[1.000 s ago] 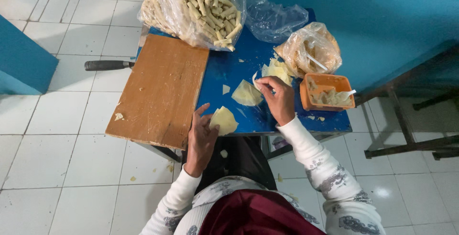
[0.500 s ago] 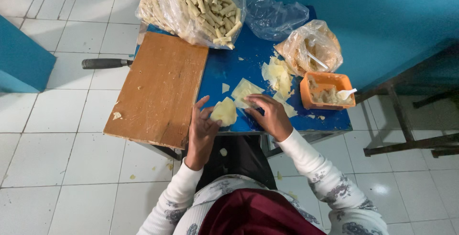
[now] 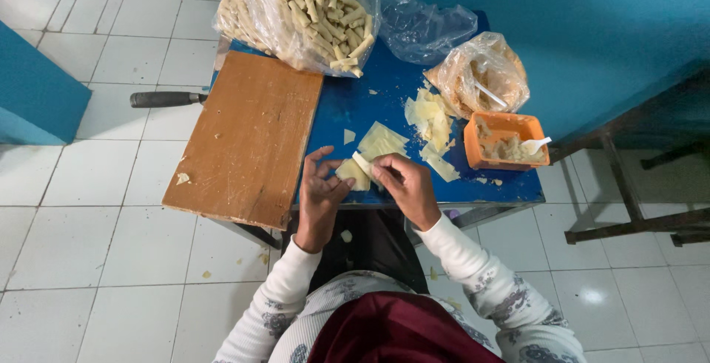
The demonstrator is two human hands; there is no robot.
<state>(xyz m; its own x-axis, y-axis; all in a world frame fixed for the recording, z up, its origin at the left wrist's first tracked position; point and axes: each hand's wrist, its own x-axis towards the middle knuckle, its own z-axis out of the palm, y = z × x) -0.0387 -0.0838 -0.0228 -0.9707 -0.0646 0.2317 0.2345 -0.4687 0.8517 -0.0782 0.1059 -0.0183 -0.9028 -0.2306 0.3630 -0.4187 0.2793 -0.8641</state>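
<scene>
At front edge of blue table (image 3: 370,104), both hands on 1 pale wrapper (image 3: 353,173) being folded into a roll. Left hand (image 3: 322,189) half-open, fingers curled under wrapper's near side, bracing it flat on table. Right hand (image 3: 405,184) pinching folded end between thumb and fingertips, so closed on wrapper. Worked close to body, likely for control.

Just beyond, 1 flat wrapper sheet (image 3: 381,141) lying ready, near the hands. Loose wrapper stack (image 3: 429,115) further right, beside orange tub (image 3: 505,141) with filling and white spoon (image 3: 534,144); probably kept on right-hand side for easy reach. Crumpled bag (image 3: 481,75) behind tub, contents unclear. Big clear bag of finished rolls (image 3: 303,8) at far edge, out of work zone. Wooden board (image 3: 248,137) on left, overhanging table edge, bare apart from scraps. Black handle (image 3: 166,99) sticking out from under board; blade hidden.
</scene>
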